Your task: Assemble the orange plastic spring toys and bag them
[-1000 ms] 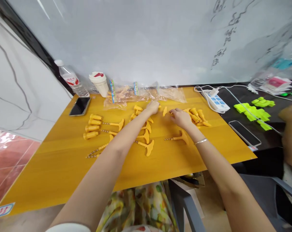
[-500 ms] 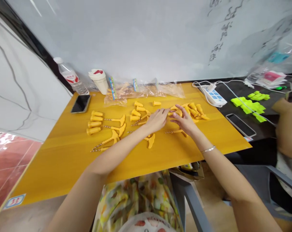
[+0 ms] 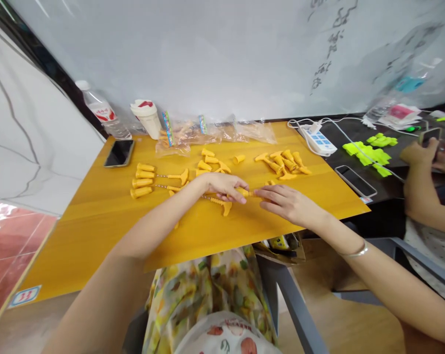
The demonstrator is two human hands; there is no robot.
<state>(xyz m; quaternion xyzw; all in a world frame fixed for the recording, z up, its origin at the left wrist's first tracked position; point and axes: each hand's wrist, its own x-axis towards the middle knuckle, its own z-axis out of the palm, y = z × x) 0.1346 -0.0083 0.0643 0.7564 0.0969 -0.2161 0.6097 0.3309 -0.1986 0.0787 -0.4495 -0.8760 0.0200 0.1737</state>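
- The yellow cap [image 3: 243, 193] sits between the hands, above the middle of the table [image 3: 97, 236], nearer the front edge than the hands were earlier.
- The left hand [image 3: 222, 187] has its fingers closed over the cap.
- The right hand [image 3: 288, 204] reaches in from the right, fingertips against the cap's end; whether it clamps the cap cannot be told.
- The hands have come together, down from the pile [image 3: 283, 164], which now lies behind the cap to the right.
- A T-handle [image 3: 225, 207] lies just below the cap, its twisted shaft under the left wrist.
- A row of caps [image 3: 141, 179] lies well left of the cap.
- Beyond the table's right edge, a co-worker's hands [image 3: 425, 152] hold a phone [image 3: 430, 135].
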